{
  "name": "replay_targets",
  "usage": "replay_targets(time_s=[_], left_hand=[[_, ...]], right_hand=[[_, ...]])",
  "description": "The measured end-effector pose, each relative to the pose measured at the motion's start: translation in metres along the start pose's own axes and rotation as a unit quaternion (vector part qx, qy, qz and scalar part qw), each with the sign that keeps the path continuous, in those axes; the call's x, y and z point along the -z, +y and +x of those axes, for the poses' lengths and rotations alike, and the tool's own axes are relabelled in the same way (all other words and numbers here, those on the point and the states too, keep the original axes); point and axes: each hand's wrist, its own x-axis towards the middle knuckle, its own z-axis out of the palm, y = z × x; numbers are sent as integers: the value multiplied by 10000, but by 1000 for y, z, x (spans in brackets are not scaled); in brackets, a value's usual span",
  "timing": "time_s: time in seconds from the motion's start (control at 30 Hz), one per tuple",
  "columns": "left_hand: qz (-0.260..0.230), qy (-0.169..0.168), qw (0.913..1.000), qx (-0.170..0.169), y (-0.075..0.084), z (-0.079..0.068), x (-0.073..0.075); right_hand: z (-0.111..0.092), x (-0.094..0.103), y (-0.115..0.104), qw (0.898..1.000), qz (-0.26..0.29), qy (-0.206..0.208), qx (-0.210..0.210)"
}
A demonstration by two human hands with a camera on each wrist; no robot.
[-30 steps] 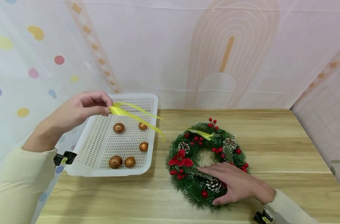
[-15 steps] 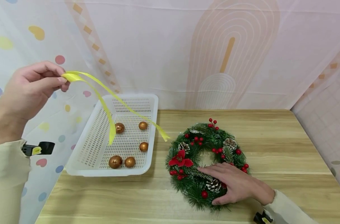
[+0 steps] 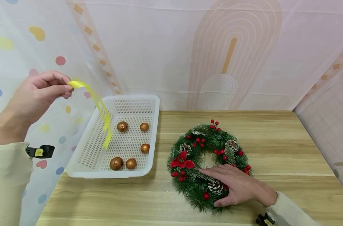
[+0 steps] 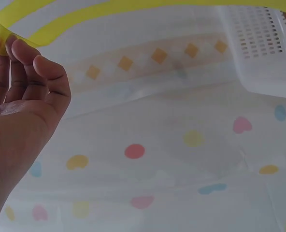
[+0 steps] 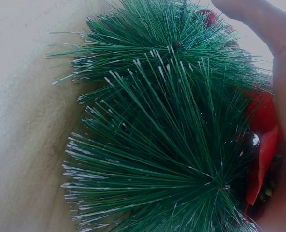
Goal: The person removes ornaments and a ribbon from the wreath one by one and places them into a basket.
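Note:
Raised at the left, my left hand (image 3: 38, 97) pinches a yellow ribbon (image 3: 95, 99) between thumb and fingertips. From there its two tails droop over the left part of a white plastic basket (image 3: 109, 174). In the left wrist view, the ribbon (image 4: 99, 13) makes a fold at the fingertips. A green Christmas wreath (image 3: 188, 188) lies flat on the table, with red berries, pine cones (image 3: 215, 186) and a red flower (image 3: 182, 160). My right hand (image 3: 235, 185) rests across the wreath's near right side, fingers extended and thumb spread. Green needles (image 5: 157, 135) fill the right wrist view.
Inside the basket are several shiny copper-coloured balls (image 3: 116, 163). The basket stands on the left of the wooden table (image 3: 287, 150), apart from the wreath. Patterned cloth (image 3: 166, 53) hangs behind the table and along its left side.
My left hand has drawn the ribbon away from the wreath to the upper left, then come slightly back down and right. The ribbon's tails have swung down over the basket. My right hand stays put.

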Motion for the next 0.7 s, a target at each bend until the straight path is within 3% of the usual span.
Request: replay_targets(time_s=[0.17,0.3,0.53,0.7], left_hand=[[773,-107,9961,416,-10,-3,-4],[1783,-109,9810,753,-18,-7,-7],[2078,-309,9734,912,-35,-13,-8],[2542,-369,9601,1109,-51,-19,-9]], right_hand=[[0,0,0,10000,-60,19,63],[1,0,0,9999,-86,53,123],[1,-1,1,9999,-95,58,129],[1,0,1,9999,-68,44,84]])
